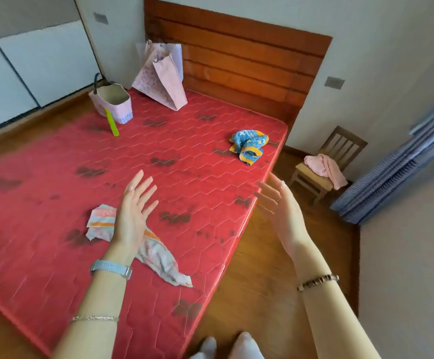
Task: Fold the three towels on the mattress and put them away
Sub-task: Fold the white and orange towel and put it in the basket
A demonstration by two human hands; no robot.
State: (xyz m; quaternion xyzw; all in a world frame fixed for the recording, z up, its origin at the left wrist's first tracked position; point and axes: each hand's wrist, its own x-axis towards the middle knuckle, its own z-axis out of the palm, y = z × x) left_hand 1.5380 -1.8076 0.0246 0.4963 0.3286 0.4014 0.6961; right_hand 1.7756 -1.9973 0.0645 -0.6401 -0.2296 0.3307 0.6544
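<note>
Likely limp and light, the pale towel (156, 252) on the mattress (55, 229) suits corner pinches (both hands (133, 211) spread, empty).

Wooden slatted headboard (239, 55) at the far end. A pink paper bag (162, 81) leans near it, with a small open-topped pink bag (112, 102) beside that and a lime green strip (112, 123) propped against it. Off to the side, a wooden chair (324, 164) holds a pink cloth (324, 165), next to blue curtains (402, 164).

Quilted cloth mattress (158, 164), glossy wood headboard (236, 60)
</note>
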